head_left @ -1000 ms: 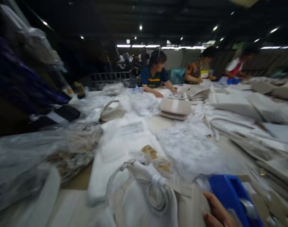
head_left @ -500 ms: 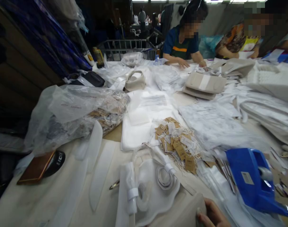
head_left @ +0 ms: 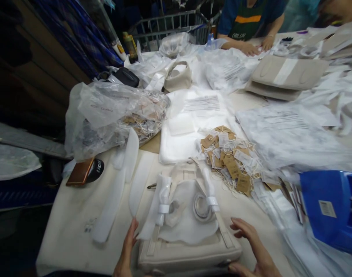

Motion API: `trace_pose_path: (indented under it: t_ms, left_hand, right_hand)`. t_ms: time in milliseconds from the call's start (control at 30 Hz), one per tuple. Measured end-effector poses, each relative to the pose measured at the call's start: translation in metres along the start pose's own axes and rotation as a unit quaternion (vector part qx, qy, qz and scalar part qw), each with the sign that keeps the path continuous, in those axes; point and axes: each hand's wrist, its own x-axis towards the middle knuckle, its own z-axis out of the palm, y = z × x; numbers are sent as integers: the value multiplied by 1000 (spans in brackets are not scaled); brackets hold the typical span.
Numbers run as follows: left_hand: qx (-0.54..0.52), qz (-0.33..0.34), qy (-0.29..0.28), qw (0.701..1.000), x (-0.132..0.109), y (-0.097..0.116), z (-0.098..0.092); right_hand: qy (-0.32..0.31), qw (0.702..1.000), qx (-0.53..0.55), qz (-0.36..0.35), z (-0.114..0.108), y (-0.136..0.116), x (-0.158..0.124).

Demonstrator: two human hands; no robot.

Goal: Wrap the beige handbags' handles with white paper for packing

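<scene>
A cream handbag (head_left: 190, 252) lies at the near edge, its straps bound in white wrapping (head_left: 163, 200) and a white foam sheet (head_left: 190, 227) over its top. A coiled strap (head_left: 201, 207) rests on the sheet. Along the bag's left side is my left hand (head_left: 125, 248), fingers stretched out and its lower part cut off by the frame. My right hand (head_left: 252, 248) is at the right side with fingers apart, the thumb at the bag's lower corner. Neither hand grips the bag visibly. A pen-like tip (head_left: 151, 186) shows left of the straps.
Brown paper tags (head_left: 232, 165) with strings are heaped beyond the bag. A blue tape dispenser (head_left: 327, 207) stands at right. White foam strips (head_left: 139, 182) and a brown wallet-like item (head_left: 80, 172) lie left. A co-worker's hands (head_left: 249, 49) rest across the table.
The view has tilted down and turned left. The handbag now shows squarely before me. My left hand has come into view, and my right hand has opened off the beige part it held.
</scene>
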Motion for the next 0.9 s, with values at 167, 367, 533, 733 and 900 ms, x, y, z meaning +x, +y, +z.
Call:
trace_pose_path:
  t_ms: [167, 367, 533, 733, 900]
  left_hand:
    - [105, 43, -48, 992, 14, 10, -4]
    - [285, 279, 29, 917, 24, 54, 8]
    - [239, 357, 11, 903, 54, 111, 65]
    - [262, 360, 4, 895, 71, 136, 96]
    - [298, 305, -106, 899, 79, 139, 99]
  right_hand:
    - [-62, 993, 81, 60, -4, -26, 23]
    - [-32, 940, 193, 278, 8, -40, 39]
    - [-35, 916, 249, 313, 9, -45, 61]
    - [-30, 823, 386, 416, 8, -40, 71]
    - [-70, 768, 457, 444, 2, -39, 73]
